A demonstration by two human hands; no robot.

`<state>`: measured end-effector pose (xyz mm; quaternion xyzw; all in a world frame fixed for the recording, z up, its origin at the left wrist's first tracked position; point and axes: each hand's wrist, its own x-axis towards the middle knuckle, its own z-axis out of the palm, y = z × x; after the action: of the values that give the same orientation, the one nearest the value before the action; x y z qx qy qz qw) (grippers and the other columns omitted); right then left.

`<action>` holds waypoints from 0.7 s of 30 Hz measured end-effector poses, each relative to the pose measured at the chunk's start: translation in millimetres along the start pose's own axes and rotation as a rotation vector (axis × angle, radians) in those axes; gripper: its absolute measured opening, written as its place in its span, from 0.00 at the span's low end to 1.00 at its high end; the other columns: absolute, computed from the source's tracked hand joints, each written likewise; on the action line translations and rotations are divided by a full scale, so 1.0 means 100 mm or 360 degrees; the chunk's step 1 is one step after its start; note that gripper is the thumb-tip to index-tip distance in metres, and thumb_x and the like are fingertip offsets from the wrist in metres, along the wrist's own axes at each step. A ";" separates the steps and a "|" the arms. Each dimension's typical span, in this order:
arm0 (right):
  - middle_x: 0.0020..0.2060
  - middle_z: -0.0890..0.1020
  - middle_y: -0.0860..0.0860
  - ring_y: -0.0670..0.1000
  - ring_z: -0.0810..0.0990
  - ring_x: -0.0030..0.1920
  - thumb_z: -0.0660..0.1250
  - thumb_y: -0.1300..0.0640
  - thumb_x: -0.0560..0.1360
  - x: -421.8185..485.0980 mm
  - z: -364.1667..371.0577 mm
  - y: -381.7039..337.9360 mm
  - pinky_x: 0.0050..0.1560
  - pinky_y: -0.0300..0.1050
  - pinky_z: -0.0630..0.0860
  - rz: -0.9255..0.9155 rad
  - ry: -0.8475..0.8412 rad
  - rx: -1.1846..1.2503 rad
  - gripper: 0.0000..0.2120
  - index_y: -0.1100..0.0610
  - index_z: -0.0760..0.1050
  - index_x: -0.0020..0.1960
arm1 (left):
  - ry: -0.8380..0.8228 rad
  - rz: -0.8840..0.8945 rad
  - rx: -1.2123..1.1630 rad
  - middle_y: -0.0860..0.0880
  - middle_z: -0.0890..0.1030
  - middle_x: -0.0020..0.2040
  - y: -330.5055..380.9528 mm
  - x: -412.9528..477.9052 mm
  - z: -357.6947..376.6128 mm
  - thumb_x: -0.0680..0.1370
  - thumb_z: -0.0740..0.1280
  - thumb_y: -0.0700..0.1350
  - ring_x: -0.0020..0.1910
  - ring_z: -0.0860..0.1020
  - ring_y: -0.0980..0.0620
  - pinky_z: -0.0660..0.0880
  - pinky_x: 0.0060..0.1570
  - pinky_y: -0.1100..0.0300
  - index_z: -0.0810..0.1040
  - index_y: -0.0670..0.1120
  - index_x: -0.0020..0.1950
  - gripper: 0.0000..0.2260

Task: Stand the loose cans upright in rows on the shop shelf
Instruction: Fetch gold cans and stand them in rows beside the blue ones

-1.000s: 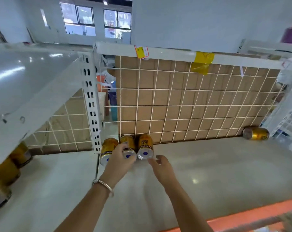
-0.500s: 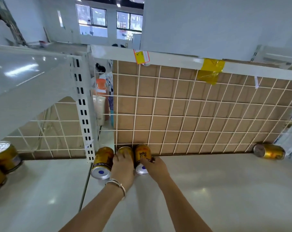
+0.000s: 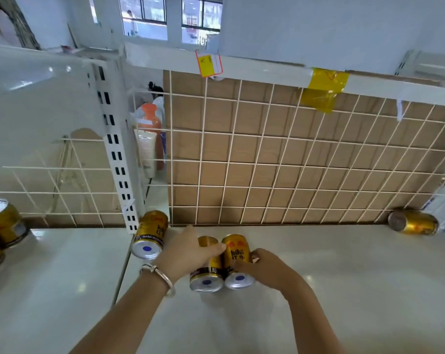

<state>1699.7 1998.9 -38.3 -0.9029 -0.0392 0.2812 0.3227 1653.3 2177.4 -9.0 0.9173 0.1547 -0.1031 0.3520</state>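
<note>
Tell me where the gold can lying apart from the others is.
In the head view, the lone can lies on its side at the far right of the shelf, against the foot of the wire grid, well clear of the right hand.

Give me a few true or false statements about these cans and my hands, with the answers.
1. The left hand grips one Red Bull can, the right hand its neighbour. True.
2. Both gripped cans stand upright. False: they lie on their sides, bases toward the camera.
3. The loose can by the slotted post touches the right hand. False: it lies beyond the left hand.
4. The far-right can lies against the wire grid. True.
</note>
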 end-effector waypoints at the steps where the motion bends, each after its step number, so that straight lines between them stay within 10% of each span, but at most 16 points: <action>1: 0.46 0.76 0.50 0.47 0.74 0.43 0.68 0.37 0.69 0.01 0.05 0.01 0.44 0.38 0.70 -0.0013 0.0043 0.0024 0.24 0.54 0.71 0.53 | 0.0006 0.0040 0.0114 0.51 0.76 0.40 0.05 -0.03 0.02 0.73 0.66 0.64 0.40 0.76 0.56 0.72 0.42 0.63 0.73 0.50 0.47 0.17; 4: 0.44 0.76 0.51 0.47 0.74 0.41 0.69 0.39 0.69 -0.02 0.17 0.03 0.42 0.38 0.70 -0.0037 0.0136 0.0116 0.23 0.55 0.71 0.53 | 0.0036 0.0088 0.0260 0.52 0.71 0.33 0.06 -0.04 0.18 0.71 0.67 0.64 0.38 0.77 0.54 0.73 0.43 0.62 0.68 0.52 0.34 0.19; 8: 0.45 0.76 0.51 0.46 0.74 0.41 0.70 0.43 0.69 -0.09 0.17 0.07 0.39 0.35 0.70 -0.0092 0.0050 0.0149 0.20 0.54 0.71 0.53 | 0.0003 -0.0095 -0.0122 0.53 0.73 0.35 -0.05 -0.10 0.17 0.70 0.73 0.57 0.37 0.75 0.57 0.70 0.37 0.67 0.70 0.49 0.41 0.16; 14: 0.40 0.79 0.51 0.47 0.77 0.41 0.69 0.43 0.67 -0.26 0.15 0.10 0.44 0.38 0.70 -0.0142 -0.0191 0.0475 0.21 0.58 0.77 0.51 | -0.0257 -0.0253 -0.1318 0.41 0.79 0.55 -0.40 -0.33 0.22 0.59 0.79 0.47 0.55 0.80 0.44 0.78 0.56 0.49 0.69 0.40 0.62 0.36; 21: 0.48 0.85 0.51 0.49 0.83 0.52 0.70 0.40 0.60 -0.39 0.19 -0.02 0.62 0.47 0.75 -0.0518 -0.0511 0.0633 0.28 0.54 0.79 0.55 | -0.0165 -0.0221 -0.2094 0.38 0.83 0.52 -0.70 -0.74 0.38 0.62 0.77 0.34 0.49 0.83 0.40 0.80 0.46 0.46 0.75 0.43 0.59 0.27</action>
<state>1656.9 2001.7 -30.3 -0.7478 -0.1781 0.3672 0.5237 1556.9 2185.4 -57.5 0.4928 0.2270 -0.0534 0.8383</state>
